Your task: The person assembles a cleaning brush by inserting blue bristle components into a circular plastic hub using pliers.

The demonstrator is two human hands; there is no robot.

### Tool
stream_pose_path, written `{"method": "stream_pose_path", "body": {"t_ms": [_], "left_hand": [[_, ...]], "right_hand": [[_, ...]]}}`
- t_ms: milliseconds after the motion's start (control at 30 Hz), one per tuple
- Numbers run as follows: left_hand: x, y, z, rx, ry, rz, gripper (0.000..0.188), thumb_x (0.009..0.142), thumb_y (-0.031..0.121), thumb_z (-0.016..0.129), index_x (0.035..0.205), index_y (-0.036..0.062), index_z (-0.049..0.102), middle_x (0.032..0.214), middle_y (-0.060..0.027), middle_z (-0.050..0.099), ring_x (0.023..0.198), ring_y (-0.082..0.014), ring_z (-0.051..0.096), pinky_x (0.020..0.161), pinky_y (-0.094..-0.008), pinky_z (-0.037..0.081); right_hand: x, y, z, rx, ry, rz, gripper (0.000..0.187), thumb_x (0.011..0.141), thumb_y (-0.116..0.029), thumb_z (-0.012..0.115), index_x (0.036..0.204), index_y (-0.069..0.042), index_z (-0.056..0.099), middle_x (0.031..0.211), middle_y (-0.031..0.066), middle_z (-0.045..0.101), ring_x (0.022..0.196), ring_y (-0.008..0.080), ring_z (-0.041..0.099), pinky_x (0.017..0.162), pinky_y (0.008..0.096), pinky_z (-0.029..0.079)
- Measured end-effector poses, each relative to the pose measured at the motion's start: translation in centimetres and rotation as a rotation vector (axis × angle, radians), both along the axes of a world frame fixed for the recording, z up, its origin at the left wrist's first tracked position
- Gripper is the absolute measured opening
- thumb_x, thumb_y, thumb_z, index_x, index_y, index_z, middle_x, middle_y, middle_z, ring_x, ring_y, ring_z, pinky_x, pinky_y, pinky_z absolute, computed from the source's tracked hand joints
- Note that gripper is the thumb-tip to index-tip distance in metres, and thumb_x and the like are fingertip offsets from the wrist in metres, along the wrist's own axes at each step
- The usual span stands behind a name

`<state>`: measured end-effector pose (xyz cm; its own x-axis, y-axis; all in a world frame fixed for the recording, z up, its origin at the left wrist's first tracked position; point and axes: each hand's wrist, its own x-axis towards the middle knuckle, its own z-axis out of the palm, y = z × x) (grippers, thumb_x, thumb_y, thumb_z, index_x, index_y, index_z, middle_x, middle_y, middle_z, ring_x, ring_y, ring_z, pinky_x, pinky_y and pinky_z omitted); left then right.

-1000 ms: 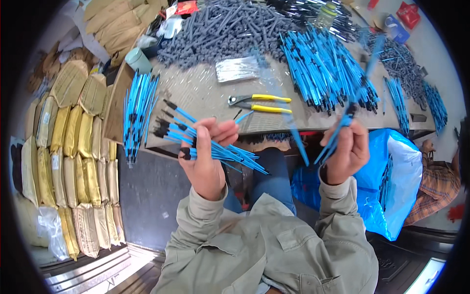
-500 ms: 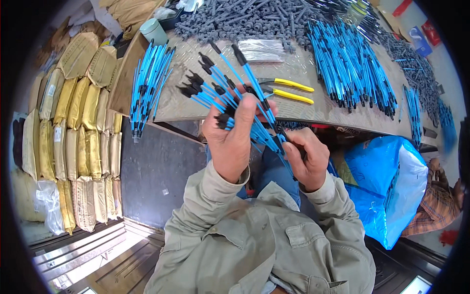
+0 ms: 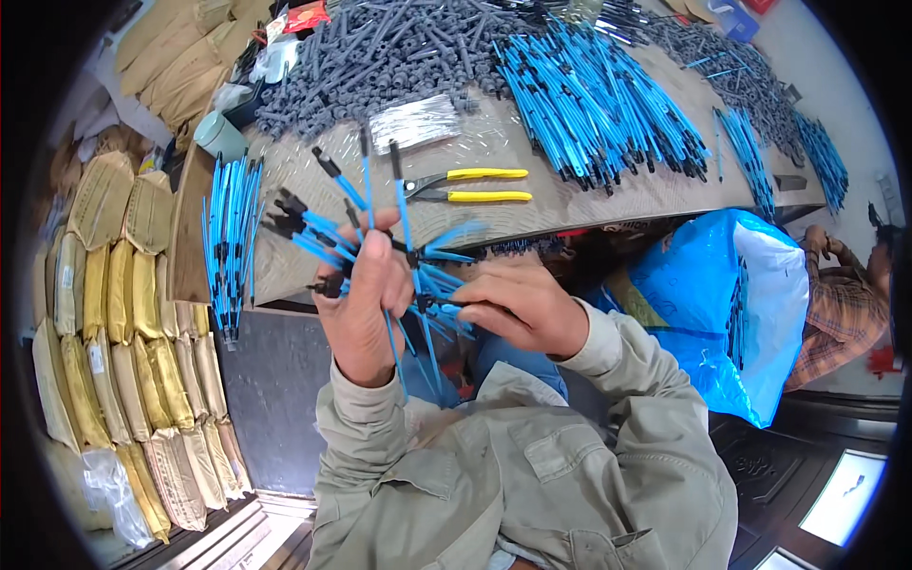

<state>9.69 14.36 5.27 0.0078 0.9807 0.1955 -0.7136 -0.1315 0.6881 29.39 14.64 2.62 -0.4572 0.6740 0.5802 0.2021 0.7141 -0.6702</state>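
A loose bundle of thin blue rods with black end pieces (image 3: 323,236) is clasped in my left hand (image 3: 366,299), its thumb laid across them. The rods fan out at several angles above and below the fingers. My right hand (image 3: 528,306) is closed at the bundle's right side, thumb and fingers pinching rods near a black joint. Its fingertips are partly hidden, and some rods there are smeared by motion. Beyond the hands, yellow-handled pliers (image 3: 488,175) lie on the worktable (image 3: 313,176), next to a pile of short silvery wires (image 3: 413,125).
Grey plastic parts (image 3: 380,52) are heaped at the table's back. Blue rods lie in a large pile (image 3: 598,109) and a left-hand bunch (image 3: 228,242) by a pale green cup (image 3: 218,136). A blue plastic bag (image 3: 703,304) stands right, near another person (image 3: 841,313). Packed bags (image 3: 123,351) are stacked left.
My view has shifted to the right. The right hand has turned more sideways against the bundle, and the rods now spread out more widely. The left hand keeps its hold.
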Motion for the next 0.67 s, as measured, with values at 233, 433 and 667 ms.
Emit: {"method": "stream_pose_path", "body": {"t_ms": [233, 433, 667], "left_hand": [[-0.8, -3.0, 2.1, -0.012, -0.075, 0.093, 0.020, 0.093, 0.014, 0.045, 0.111, 0.0049, 0.041, 0.082, -0.0176, 0.063, 0.071, -0.0271, 0.065, 0.059, -0.0369, 0.054], [-0.8, -5.6, 1.4, 0.317, -0.172, -0.220, 0.019, 0.094, 0.014, 0.043, 0.111, 0.0103, 0.038, 0.097, -0.0257, 0.062, 0.085, -0.0434, 0.062, 0.072, -0.0527, 0.053], [-0.5, -5.6, 0.6, -0.110, 0.206, -0.288, 0.023, 0.091, 0.022, 0.050, 0.107, 0.0110, 0.038, 0.117, -0.0237, 0.055, 0.096, -0.0419, 0.059, 0.083, -0.0641, 0.044]], "right_hand": [[12.5, 17.3, 1.5, 0.138, -0.316, -0.936, 0.016, 0.082, -0.021, 0.061, 0.087, -0.007, 0.066, 0.087, 0.0133, 0.063, 0.077, 0.0277, 0.062, 0.066, 0.0344, 0.048], [14.5, 22.3, 0.0, 0.002, -0.864, -1.064, 0.024, 0.075, -0.036, 0.063, 0.080, -0.012, 0.066, 0.080, 0.0092, 0.064, 0.074, 0.0300, 0.062, 0.063, 0.0409, 0.048], [14.5, 19.8, 1.7, 0.019, -0.416, -1.016, 0.027, 0.073, -0.037, 0.061, 0.079, -0.011, 0.066, 0.083, 0.0149, 0.066, 0.078, 0.0334, 0.064, 0.067, 0.0424, 0.051]]}}
